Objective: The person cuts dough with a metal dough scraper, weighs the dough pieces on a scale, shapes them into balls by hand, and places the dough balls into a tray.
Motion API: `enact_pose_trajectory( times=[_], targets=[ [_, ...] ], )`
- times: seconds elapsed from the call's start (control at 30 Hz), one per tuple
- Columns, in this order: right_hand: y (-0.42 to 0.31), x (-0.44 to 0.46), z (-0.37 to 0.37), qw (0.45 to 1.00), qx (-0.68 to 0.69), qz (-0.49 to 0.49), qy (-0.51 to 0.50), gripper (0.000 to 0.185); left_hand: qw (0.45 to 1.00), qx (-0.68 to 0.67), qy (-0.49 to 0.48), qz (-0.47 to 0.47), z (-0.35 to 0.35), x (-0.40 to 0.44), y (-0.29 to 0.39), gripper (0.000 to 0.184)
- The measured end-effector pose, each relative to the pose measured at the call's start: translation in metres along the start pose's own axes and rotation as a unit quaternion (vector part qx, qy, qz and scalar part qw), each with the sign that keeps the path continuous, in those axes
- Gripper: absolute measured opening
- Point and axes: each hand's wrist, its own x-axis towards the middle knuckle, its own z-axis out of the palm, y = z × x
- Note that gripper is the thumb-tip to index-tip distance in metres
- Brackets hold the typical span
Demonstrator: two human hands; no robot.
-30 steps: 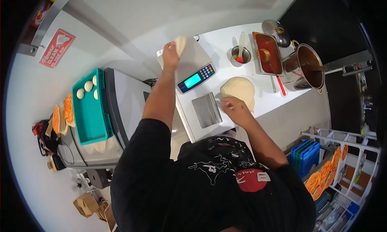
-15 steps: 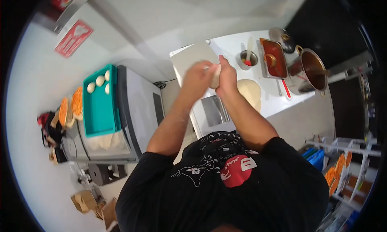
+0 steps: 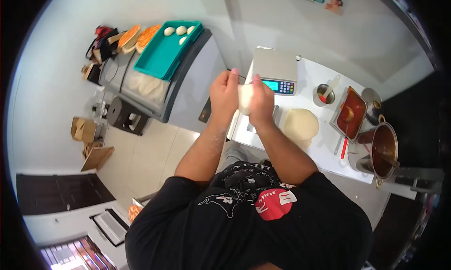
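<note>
In the head view, a pale lump of dough (image 3: 244,100) hangs in the air between my hands. My left hand (image 3: 224,95) grips its left side, thumb up. From the other side my right hand (image 3: 261,100) is closed on the same lump, its thumb also pointing up. Just beyond my right hand stands a digital scale (image 3: 276,65) with a lit display. A flattened sheet of dough (image 3: 300,125) lies on the white table (image 3: 324,152), right of my right forearm.
A metal cup (image 3: 324,94) with a spatula stands behind the flat dough. Farther right are a sauce pan with a ladle (image 3: 346,114) and a large pot (image 3: 374,150). At left, a teal tray (image 3: 162,56) bears several dough balls (image 3: 181,30), beside sauce-covered rounds (image 3: 148,37).
The view has swung left, so the table things appear farther right and lower. My hands have drawn apart from being pressed together, and more of the dough shows between them.
</note>
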Motion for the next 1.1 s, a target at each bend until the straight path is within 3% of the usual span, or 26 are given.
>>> enact_pose_trajectory(
  times=[0.03, 0.07, 0.13, 0.17, 0.23, 0.27, 0.3, 0.37, 0.4, 0.43, 0.47, 0.53, 0.57, 0.63, 0.7, 0.73, 0.77, 0.8, 0.83, 0.9, 0.97, 1.03, 1.07, 1.1],
  targets=[
    [0.003, 0.0, 0.007, 1.0, 0.001, 0.005, -0.015, 0.045, 0.997, -0.063, 0.053, 0.005, -0.007, 0.0, 0.001, 0.052],
    [0.011, 0.002, 0.016, 0.997, 0.004, -0.06, -0.042, 0.045, 0.986, -0.126, 0.107, 0.009, -0.016, -0.006, 0.002, 0.053],
    [0.017, 0.013, 0.039, 0.975, 0.014, -0.2, -0.097, 0.047, 0.984, -0.115, 0.137, 0.006, -0.021, -0.029, 0.013, 0.052],
    [0.014, 0.022, 0.049, 0.973, 0.015, -0.202, -0.111, 0.047, 0.983, -0.109, 0.147, 0.005, -0.021, -0.037, 0.025, 0.052],
    [0.01, 0.028, 0.062, 0.983, 0.061, -0.155, 0.082, 0.047, 0.982, -0.101, 0.162, -0.003, -0.031, -0.047, 0.026, 0.052],
    [0.011, 0.026, 0.068, 0.972, 0.082, -0.128, 0.179, 0.046, 0.964, -0.172, 0.202, -0.034, -0.04, -0.043, 0.016, 0.052],
    [0.014, 0.016, 0.077, 0.973, 0.085, -0.128, 0.174, 0.046, 0.94, -0.24, 0.236, -0.06, -0.052, -0.032, 0.006, 0.052],
    [0.018, -0.019, 0.091, 0.979, 0.202, -0.015, 0.018, 0.046, 0.91, -0.31, 0.263, -0.075, -0.068, -0.007, -0.017, 0.053],
    [0.02, -0.028, 0.095, 0.965, 0.251, 0.044, -0.057, 0.047, 0.952, -0.191, 0.239, -0.02, -0.071, 0.0, -0.033, 0.053],
    [0.019, -0.024, 0.095, 0.966, 0.248, 0.042, -0.053, 0.047, 0.975, -0.07, 0.208, 0.032, -0.071, 0.003, -0.05, 0.053],
    [0.018, -0.016, 0.092, 0.997, 0.061, 0.034, -0.04, 0.048, 0.98, 0.054, 0.171, 0.084, -0.072, 0.002, -0.06, 0.054],
    [0.008, 0.003, 0.101, 0.954, -0.3, 0.008, -0.002, 0.053, 0.984, 0.08, 0.141, 0.075, -0.093, -0.016, -0.033, 0.054],
    [0.002, 0.008, 0.115, 0.956, -0.293, -0.008, 0.008, 0.053, 0.984, 0.109, 0.125, 0.07, -0.112, -0.019, -0.008, 0.054],
    [-0.001, -0.016, 0.142, 0.965, -0.244, -0.082, -0.047, 0.057, 0.983, 0.13, 0.113, 0.064, -0.146, -0.009, 0.009, 0.054],
    [0.002, -0.03, 0.174, 0.966, -0.224, -0.107, -0.077, 0.06, 0.989, -0.105, 0.098, -0.041, -0.186, -0.005, 0.005, 0.053],
    [-0.001, -0.028, 0.194, 0.992, -0.055, -0.034, -0.105, 0.058, 0.967, -0.221, 0.09, -0.091, -0.201, -0.003, 0.001, 0.053],
    [-0.004, -0.025, 0.213, 0.984, 0.116, 0.039, -0.13, 0.056, 0.966, -0.225, 0.092, -0.09, -0.211, -0.001, -0.004, 0.053],
    [-0.001, -0.022, 0.23, 0.941, 0.283, 0.114, -0.148, 0.054, 0.961, -0.241, 0.117, -0.07, -0.221, -0.001, -0.009, 0.054],
    [0.007, -0.019, 0.245, 0.941, 0.282, 0.115, -0.148, 0.054, 0.955, -0.255, 0.141, -0.051, -0.231, -0.003, -0.014, 0.054],
    [0.031, -0.008, 0.271, 0.954, 0.198, 0.01, -0.223, 0.059, 0.947, -0.271, 0.17, -0.03, -0.249, -0.005, -0.019, 0.055],
    [0.064, 0.006, 0.284, 0.954, 0.152, -0.035, -0.257, 0.063, 0.958, -0.137, 0.252, 0.001, -0.259, -0.022, -0.021, 0.057],
    [0.1, 0.038, 0.282, 0.99, -0.026, -0.068, -0.122, 0.06, 0.954, -0.071, 0.291, 0.015, -0.275, -0.023, -0.032, 0.058],
    [0.108, 0.04, 0.29, 0.989, -0.113, -0.083, -0.053, 0.058, 0.924, -0.179, 0.337, -0.009, -0.287, -0.017, -0.046, 0.056],
    [0.121, 0.033, 0.299, 0.989, -0.113, -0.082, -0.055, 0.058, 0.88, -0.284, 0.378, -0.03, -0.3, -0.009, -0.06, 0.054]
  ],
)
